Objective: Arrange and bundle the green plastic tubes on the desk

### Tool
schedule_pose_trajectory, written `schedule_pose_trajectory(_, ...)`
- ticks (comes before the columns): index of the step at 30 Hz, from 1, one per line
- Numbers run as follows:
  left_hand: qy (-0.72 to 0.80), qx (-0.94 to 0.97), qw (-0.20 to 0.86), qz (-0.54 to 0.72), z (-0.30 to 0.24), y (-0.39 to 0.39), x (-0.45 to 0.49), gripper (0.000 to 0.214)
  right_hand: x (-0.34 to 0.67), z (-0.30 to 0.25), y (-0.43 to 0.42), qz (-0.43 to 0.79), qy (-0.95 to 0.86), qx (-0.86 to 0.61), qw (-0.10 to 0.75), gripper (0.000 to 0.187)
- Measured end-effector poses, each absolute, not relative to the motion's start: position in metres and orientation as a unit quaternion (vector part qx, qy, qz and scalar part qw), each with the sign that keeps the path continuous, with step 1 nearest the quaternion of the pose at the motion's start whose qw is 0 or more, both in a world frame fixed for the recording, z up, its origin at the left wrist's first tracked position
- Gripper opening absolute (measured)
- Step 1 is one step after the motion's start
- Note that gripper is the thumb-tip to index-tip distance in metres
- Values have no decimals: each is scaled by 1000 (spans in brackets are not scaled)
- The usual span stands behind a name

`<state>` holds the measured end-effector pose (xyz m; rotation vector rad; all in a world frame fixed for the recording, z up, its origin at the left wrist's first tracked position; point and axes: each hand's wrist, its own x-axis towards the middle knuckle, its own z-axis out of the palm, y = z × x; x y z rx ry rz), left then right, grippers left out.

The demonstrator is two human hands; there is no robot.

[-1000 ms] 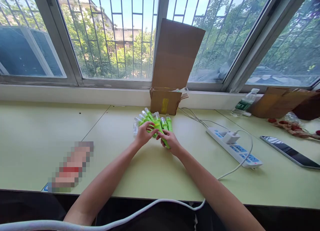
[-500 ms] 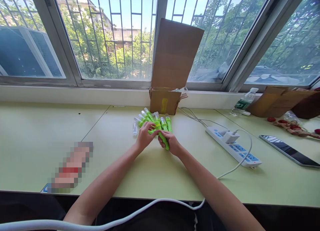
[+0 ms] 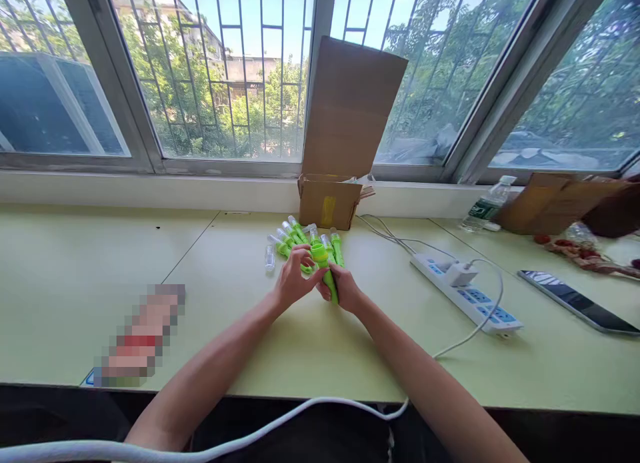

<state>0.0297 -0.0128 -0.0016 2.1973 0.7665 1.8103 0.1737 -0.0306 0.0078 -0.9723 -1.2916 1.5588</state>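
Observation:
My right hand (image 3: pixel 343 288) is closed around the lower part of a bright green plastic tube (image 3: pixel 329 279), shaped like a small torch and tilted away from me. At its flared, round upper end no clear cap shows. My left hand (image 3: pixel 295 276) is beside that end, thumb and fingers apart, with the thumb tip close to or touching the tube. Just beyond lie several similar green tubes with clear caps (image 3: pixel 295 229), fanned out and partly hidden by my hands. A loose clear plastic cap (image 3: pixel 270 258) is left of them.
An open cardboard box (image 3: pixel 330 203) stands against the sill behind the tubes. To the right are a white power strip (image 3: pixel 467 293) with a plugged-in charger, a phone (image 3: pixel 580 301) and a water bottle (image 3: pixel 489 204). A white cable (image 3: pixel 240 443) crosses in front of me.
My left fingers have loosened from the tube's upper end and moved slightly left. The tube's round end is now more exposed. My right hand keeps its hold.

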Motion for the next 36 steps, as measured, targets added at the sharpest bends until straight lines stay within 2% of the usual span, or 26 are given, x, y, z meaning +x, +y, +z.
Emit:
schedule_pose_trajectory(6,245,742,60,622,-2,-15,29,52,180,1,-25,392,-651,-411,503,50)
schedule_pose_trajectory(11,271,736,67,617,-4,-12,28,41,187,7,-26,183,-735,-456,467,39)
schedule_pose_trajectory(15,290,733,80,610,-5,-9,27,34,188,10,-26,82,-751,-479,448,38)
schedule_pose_trajectory(25,381,775,42,502,4,-10,19,30,190,-1,-18,4,-755,-520,399,47)
schedule_pose_trajectory(36,415,754,69,504,15,11,18,25,196,-2,-16,10,-723,-576,380,45)
